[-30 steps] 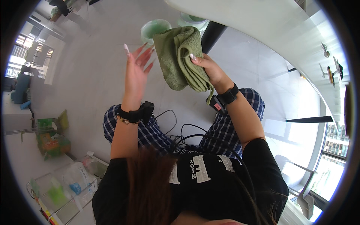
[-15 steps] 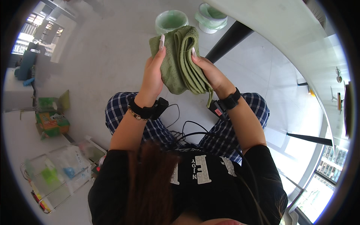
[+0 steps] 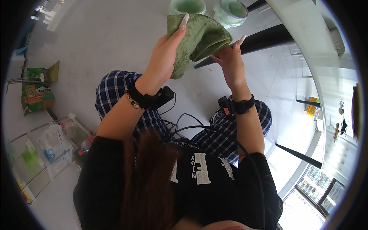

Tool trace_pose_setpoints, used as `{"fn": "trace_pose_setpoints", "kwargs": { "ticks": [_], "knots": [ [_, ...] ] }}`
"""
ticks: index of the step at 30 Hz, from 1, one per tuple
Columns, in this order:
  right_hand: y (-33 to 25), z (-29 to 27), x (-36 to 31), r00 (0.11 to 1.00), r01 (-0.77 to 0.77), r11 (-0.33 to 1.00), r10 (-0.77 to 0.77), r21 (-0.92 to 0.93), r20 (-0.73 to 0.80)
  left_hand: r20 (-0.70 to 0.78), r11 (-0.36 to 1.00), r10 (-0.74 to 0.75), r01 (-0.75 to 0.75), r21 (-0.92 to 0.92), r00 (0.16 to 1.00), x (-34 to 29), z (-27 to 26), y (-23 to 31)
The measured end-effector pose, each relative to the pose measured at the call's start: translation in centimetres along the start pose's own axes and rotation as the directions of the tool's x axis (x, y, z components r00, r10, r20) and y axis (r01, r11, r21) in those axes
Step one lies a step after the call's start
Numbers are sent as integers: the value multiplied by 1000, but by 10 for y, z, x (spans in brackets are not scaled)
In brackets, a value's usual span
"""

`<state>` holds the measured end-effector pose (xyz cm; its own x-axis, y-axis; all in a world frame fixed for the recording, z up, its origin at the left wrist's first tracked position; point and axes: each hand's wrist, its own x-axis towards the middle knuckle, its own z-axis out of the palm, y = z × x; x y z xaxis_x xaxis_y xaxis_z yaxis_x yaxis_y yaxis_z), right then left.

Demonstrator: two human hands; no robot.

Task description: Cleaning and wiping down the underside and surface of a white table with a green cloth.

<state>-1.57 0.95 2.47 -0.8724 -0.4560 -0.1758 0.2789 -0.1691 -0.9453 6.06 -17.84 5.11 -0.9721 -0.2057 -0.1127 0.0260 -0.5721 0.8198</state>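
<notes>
A folded green towel (image 3: pixel 197 32) is up in front of me above the floor. Its left part hangs flat, while the right part bends over in a thick fold. My left hand (image 3: pixel 163 57) is closed on the towel's left side, thumb along the front and the other fingers hidden behind. My right hand (image 3: pixel 232 67) is at the towel's right end, with its thumb lifted off the cloth and apart. Its fingers reach to the lower edge of the fold, partly hidden there. Each wrist wears a black strap with a small device.
Two bins with pale green liners, a left bin (image 3: pixel 187 7) and a right bin (image 3: pixel 232 13), stand beyond the towel. A white table (image 3: pixel 306 42) with a thick black leg (image 3: pixel 264 39) is at right. At left are a green-orange box (image 3: pixel 38 94) and a clear storage rack (image 3: pixel 42 153). Cables hang between my knees.
The towel has turned, and its stacked folds now droop over to the right. My right thumb has come off it, and that hand has moved right. My left hand still grips it.
</notes>
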Motion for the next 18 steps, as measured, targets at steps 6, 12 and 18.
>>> {"fn": "trace_pose_setpoints", "kwargs": {
  "ticks": [6, 12, 18],
  "knots": [
    [2, -1, -1, 996, 91, 956, -92, -279, 7, 8, 999, -19, 18, 49, 1000, -9, 2, 8],
    [0, -8, -5, 966, 211, 941, -242, -266, -90, 56, 979, 71, -80, 188, 996, -12, 3, 12],
    [-8, -12, -23, 932, 326, 884, -360, -335, -42, 75, 979, 99, -111, 172, 992, -14, 0, 17]
  ]
}}
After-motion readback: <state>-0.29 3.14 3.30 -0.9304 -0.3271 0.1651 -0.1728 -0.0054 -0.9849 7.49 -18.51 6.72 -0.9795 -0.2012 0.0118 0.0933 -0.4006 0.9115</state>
